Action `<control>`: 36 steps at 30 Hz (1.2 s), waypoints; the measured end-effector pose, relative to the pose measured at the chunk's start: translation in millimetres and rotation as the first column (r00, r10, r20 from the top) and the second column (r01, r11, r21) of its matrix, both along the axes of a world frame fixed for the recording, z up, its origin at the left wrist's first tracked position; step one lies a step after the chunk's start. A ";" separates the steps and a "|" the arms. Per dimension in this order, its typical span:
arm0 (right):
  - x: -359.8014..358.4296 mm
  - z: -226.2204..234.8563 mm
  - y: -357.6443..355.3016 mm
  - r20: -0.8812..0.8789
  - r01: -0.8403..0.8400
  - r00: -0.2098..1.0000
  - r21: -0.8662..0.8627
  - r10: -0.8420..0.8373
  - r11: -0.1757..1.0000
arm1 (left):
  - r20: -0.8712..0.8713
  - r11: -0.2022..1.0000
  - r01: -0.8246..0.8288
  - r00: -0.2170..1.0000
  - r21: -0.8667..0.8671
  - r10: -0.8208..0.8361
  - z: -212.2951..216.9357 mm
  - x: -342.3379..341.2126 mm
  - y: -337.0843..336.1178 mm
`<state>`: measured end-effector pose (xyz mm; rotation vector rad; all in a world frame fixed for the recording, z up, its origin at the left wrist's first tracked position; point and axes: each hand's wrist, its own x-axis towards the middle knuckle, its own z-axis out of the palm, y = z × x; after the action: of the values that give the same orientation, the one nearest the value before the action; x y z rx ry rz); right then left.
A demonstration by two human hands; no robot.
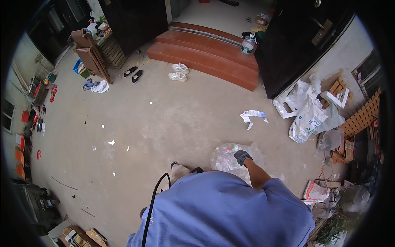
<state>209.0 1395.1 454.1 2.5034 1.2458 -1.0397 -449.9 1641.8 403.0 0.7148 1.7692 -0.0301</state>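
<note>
Clear plastic bag [226, 158] clutched in gloved right grip [242, 157], left grip hidden behind blue shirt [222, 210]

A white printed sack [305, 121] leans by the dark door at right. A clear plastic bag [230, 158] sits on the floor mid-frame. Cardboard boxes [80, 236] lie at lower left, and a white printed bag [314, 191] at lower right.

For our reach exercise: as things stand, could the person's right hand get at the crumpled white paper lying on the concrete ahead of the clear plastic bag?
Probably not: the right hand grips the clear plastic bag; the crumpled white paper lies well beyond, across bare concrete.
</note>
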 end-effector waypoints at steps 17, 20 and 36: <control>210.4 68.8 158.0 -0.332 0.776 0.517 -0.208 -0.789 0.595 | 0.060 0.748 0.384 0.870 0.541 -0.490 86.8 487.9 384.7; 298.9 76.7 195.4 -0.412 0.919 0.307 -0.106 -0.858 0.380 | -0.049 0.607 0.671 0.687 0.425 -0.725 53.5 498.8 367.2; 535.5 33.8 467.8 -0.625 0.901 0.305 -0.056 -0.719 0.431 | 0.172 0.993 -0.062 0.984 0.100 0.044 37.7 617.5 532.8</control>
<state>744.5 1862.9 488.0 3.2861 -0.0838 -2.0834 167.6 2174.7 440.7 0.7238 1.6343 0.1566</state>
